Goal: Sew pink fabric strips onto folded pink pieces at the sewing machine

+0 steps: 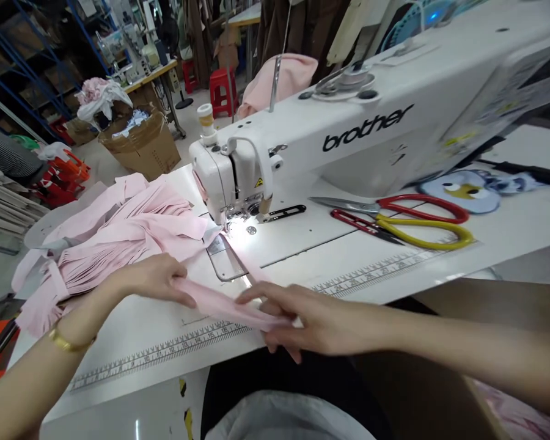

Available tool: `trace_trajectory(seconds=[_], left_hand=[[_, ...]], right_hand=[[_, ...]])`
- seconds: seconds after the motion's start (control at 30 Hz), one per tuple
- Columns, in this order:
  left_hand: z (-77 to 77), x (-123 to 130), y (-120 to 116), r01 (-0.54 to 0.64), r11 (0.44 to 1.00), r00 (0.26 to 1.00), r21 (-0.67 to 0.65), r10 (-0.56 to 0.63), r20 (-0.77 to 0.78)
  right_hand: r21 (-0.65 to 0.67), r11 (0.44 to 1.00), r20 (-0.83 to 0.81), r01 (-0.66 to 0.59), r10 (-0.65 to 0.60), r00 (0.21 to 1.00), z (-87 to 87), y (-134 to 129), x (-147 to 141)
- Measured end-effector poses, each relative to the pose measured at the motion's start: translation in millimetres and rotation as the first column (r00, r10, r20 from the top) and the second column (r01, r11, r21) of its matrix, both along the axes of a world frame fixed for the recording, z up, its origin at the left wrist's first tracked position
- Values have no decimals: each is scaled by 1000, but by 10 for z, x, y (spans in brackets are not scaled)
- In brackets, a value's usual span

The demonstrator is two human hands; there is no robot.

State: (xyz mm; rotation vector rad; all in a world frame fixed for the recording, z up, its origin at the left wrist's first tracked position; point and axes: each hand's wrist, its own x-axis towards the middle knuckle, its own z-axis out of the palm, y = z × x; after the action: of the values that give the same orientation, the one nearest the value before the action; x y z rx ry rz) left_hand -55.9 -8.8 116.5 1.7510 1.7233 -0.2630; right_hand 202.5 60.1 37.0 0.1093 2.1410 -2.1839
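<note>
A pink fabric strip (pixel 224 307) stretches between my two hands in front of the sewing machine (pixel 302 116). My left hand (pixel 158 278) is closed on its left end, thumb and fingers pinching the cloth. On the right end, my right hand (pixel 297 318) grips the strip between thumb and fingers. Another narrow pink piece runs from under the lit needle area toward my right hand. Left of the needle lies a large pile of pink fabric pieces (pixel 119 238), some of it behind my left wrist.
Scissors (pixel 421 223) with red and yellow handles and red thread snips (pixel 362 226) lie right of the needle. A printed ruler (pixel 165 351) runs along the table's front edge. Beyond stand a cardboard box (pixel 142 143) and a red stool (pixel 223 91).
</note>
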Motion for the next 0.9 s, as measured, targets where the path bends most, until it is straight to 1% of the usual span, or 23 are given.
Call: trace_trajectory(seconds=[0.03, 0.07, 0.13, 0.2, 0.27, 0.3, 0.37, 0.4, 0.47, 0.53, 0.6, 0.67, 0.77, 0.83, 0.9], left_hand=[[-63, -3, 113, 72, 996, 995, -58, -76, -69], [-130, 0, 209, 117, 990, 986, -80, -125, -113], [-249, 26, 346, 131, 991, 985, -33, -134, -108], [-317, 91, 407, 130, 991, 991, -16, -131, -39], [-318, 207, 397, 159, 983, 986, -88, -153, 70], [-291, 282, 367, 175, 973, 978, -151, -154, 143], [-182, 443, 267, 161, 944, 954, -289, -74, 292], [-103, 512, 202, 134, 931, 940, -340, -11, 340], [86, 589, 61, 49, 920, 924, -388, 106, 369], [268, 562, -82, -39, 922, 934, -386, 171, 314], [395, 454, -228, -149, 913, 942, -379, 248, 228], [450, 321, -384, -288, 893, 927, -345, 350, 134], [460, 175, -633, -484, 845, 859, -227, 509, 63], [472, 137, -784, -572, 808, 805, -145, 586, 93], [499, 138, -895, -613, 787, 774, -71, 616, 144]], right_hand=[[17, 999, 5, 40, -40, 999, 11, -57, 129], [48, 994, 7, 97, -97, 995, -6, -100, 245], [87, 969, 34, 229, -233, 972, -101, -149, 421], [65, 938, 97, 341, -346, 933, -221, -167, 521], [11, 917, 148, 400, -397, 906, -295, -178, 557], [-12, 917, 154, 399, -393, 907, -303, -184, 558], [-15, 941, 123, 337, -333, 935, -265, -188, 530], [10, 958, 92, 287, -286, 954, -228, -181, 503], [89, 978, 26, 189, -192, 981, -155, -138, 416], [149, 978, -45, 143, -138, 989, -119, -55, 280], [163, 974, -137, 159, -137, 981, -129, 49, 97], [166, 966, -229, 201, -160, 960, -163, 149, -120], [237, 945, -296, 225, -151, 943, -196, 255, -451], [274, 945, -309, 179, -90, 947, -194, 292, -631], [244, 964, -318, 103, -21, 948, -178, 308, -757]])
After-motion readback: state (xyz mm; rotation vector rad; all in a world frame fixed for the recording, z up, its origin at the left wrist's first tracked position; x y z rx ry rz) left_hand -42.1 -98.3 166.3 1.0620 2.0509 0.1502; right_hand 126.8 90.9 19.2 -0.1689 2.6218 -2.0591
